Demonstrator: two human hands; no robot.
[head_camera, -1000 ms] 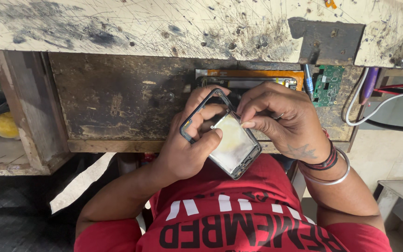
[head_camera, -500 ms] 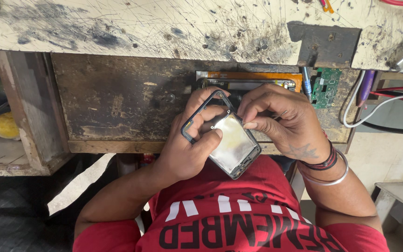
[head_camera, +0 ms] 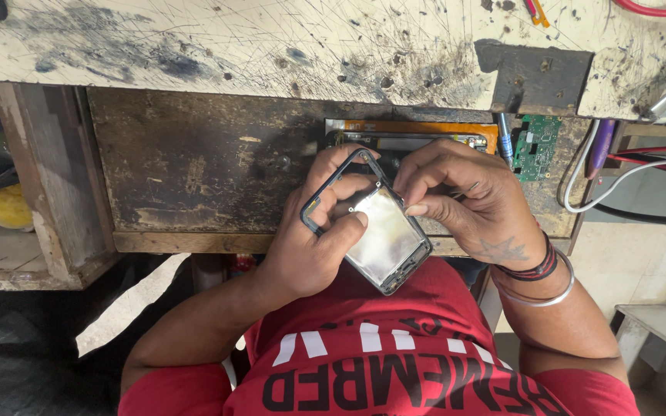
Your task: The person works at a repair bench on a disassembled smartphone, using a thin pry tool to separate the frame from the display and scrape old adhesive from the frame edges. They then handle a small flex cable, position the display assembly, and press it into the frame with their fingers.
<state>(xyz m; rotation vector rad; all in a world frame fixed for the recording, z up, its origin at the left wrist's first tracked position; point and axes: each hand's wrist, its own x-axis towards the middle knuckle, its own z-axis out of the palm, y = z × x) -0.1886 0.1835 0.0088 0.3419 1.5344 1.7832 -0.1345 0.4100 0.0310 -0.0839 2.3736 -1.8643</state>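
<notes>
A phone frame [head_camera: 383, 243] with a shiny metal back plate and black rim is held above my lap, tilted with its open top end up and left. My left hand [head_camera: 310, 246] grips it from the left, thumb lying across the plate's upper part. My right hand [head_camera: 464, 200] comes from the right; its fingertips press on the plate's upper right edge, and whether a small tool sits between them is hidden.
A scarred pale workbench top [head_camera: 271, 54] runs across the top. Below it an open dark drawer [head_camera: 194, 185] holds an orange-edged panel [head_camera: 417, 131] and a green circuit board [head_camera: 537, 146]. Cables [head_camera: 625, 185] hang at right; a yellow object [head_camera: 5, 208] sits at left.
Both hands hold the phone frame as before; only the fingers shifted slightly. The view moved a little.
</notes>
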